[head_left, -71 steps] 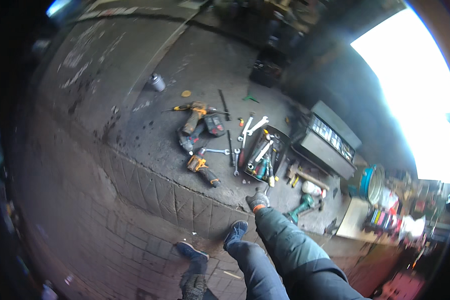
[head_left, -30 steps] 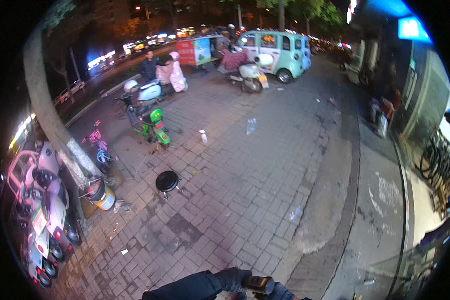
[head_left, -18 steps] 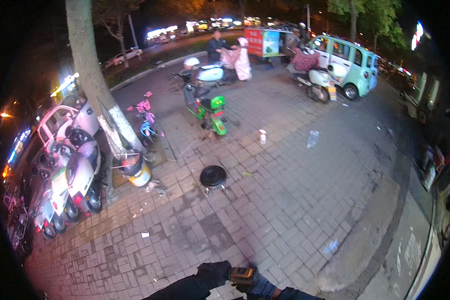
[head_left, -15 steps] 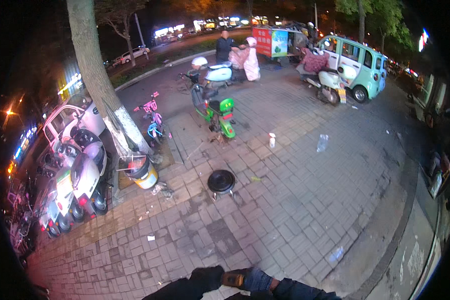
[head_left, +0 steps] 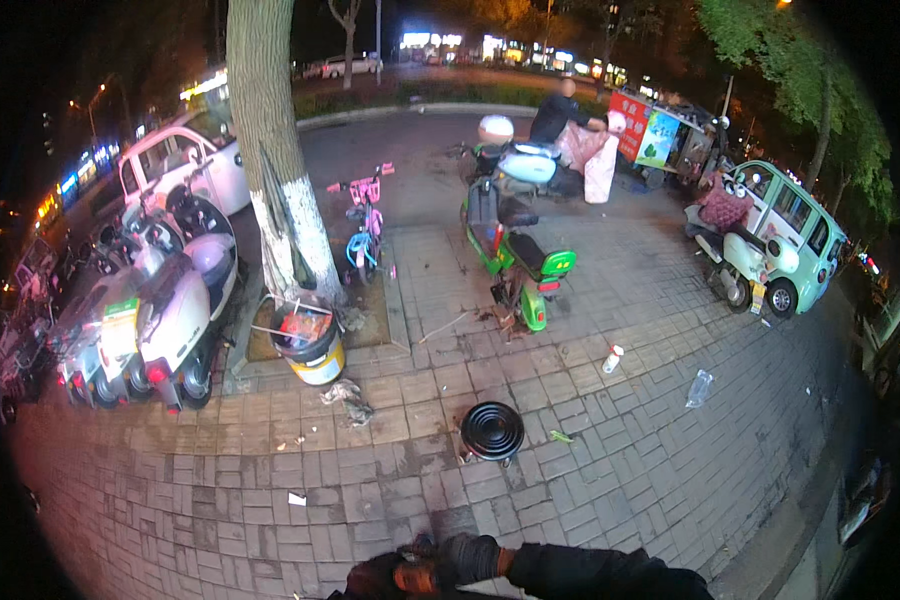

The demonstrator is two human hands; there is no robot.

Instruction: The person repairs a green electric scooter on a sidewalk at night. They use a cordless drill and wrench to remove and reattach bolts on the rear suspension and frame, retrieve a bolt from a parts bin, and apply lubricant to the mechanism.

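My two hands meet at the bottom edge of the head view. My right hand [head_left: 470,557], in a dark grey glove, comes in from the right with its fingers curled. A small orange-brown and dark object [head_left: 416,577], of a kind I cannot make out, shows between the hands. My left hand [head_left: 375,575] is a dark shape beside it, its fingers lost in shadow. Beyond my hands, a low black round stool-like thing [head_left: 492,430] with a ringed top stands on the paving. A green electric scooter [head_left: 525,265] stands farther off.
A bucket [head_left: 320,371] stands by the tree trunk [head_left: 262,100], a rag [head_left: 348,400] near it. Parked scooters [head_left: 170,320] line the left. A white spray bottle [head_left: 613,359] and clear plastic bottle [head_left: 699,389] are to the right. A person [head_left: 555,118] stands by a scooter farther away.
The view has swung left, so the surroundings appear farther right and mostly lower. My hands have shifted slightly left in the picture and remain together.
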